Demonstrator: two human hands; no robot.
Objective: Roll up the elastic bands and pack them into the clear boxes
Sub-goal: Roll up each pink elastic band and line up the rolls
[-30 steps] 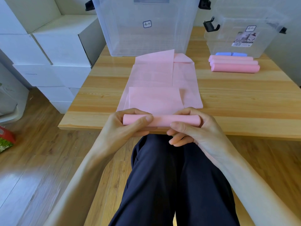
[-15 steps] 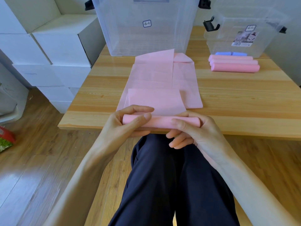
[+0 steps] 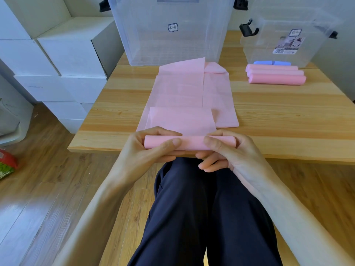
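Slightly more of the pink band has been taken onto the roll at the near bench edge, held in the grip of left hand and right hand. Much band is left flat toward the clear boxes at the far edge, so rolling is judged unfinished.

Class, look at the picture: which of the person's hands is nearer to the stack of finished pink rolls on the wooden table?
Right. The right hand grips the half-rolled pink elastic band on the side toward the finished pink rolls; the left hand grips its other end, farther away.
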